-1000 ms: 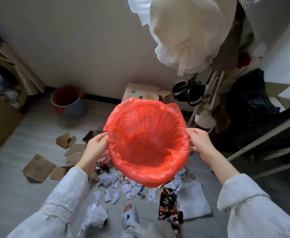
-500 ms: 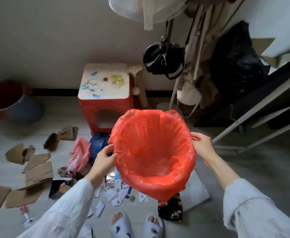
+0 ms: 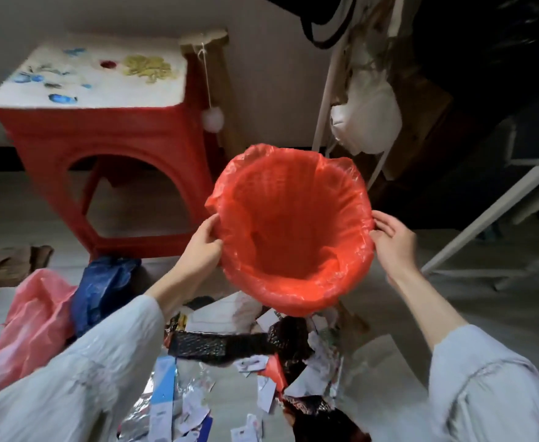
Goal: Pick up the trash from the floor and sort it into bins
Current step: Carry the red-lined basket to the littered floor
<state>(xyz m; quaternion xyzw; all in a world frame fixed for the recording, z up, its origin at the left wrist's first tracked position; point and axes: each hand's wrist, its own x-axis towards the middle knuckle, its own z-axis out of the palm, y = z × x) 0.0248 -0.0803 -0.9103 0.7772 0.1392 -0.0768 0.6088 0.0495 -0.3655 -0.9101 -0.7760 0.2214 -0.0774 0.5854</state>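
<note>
A bin lined with a red plastic bag (image 3: 290, 231) hangs in the air in front of me, its inside bare. My left hand (image 3: 202, 247) grips its left rim, fingers curled over the edge. My right hand (image 3: 392, 240) holds the right rim with curled fingers. Below the bin, trash lies on the floor: white paper scraps (image 3: 198, 406), foil wrappers (image 3: 217, 344), a pink plastic bag (image 3: 25, 330) and a blue plastic bag (image 3: 102, 288).
A red plastic stool (image 3: 102, 129) with a flowered white top stands against the wall at the left. Crumpled cardboard (image 3: 10, 263) lies at the far left. A white metal rack frame (image 3: 491, 212) and hanging bags and clothes (image 3: 367, 122) fill the right side.
The view has dropped lower and closer to the floor and the red stool. The bin stays held between both hands and has come nearer the floor trash.
</note>
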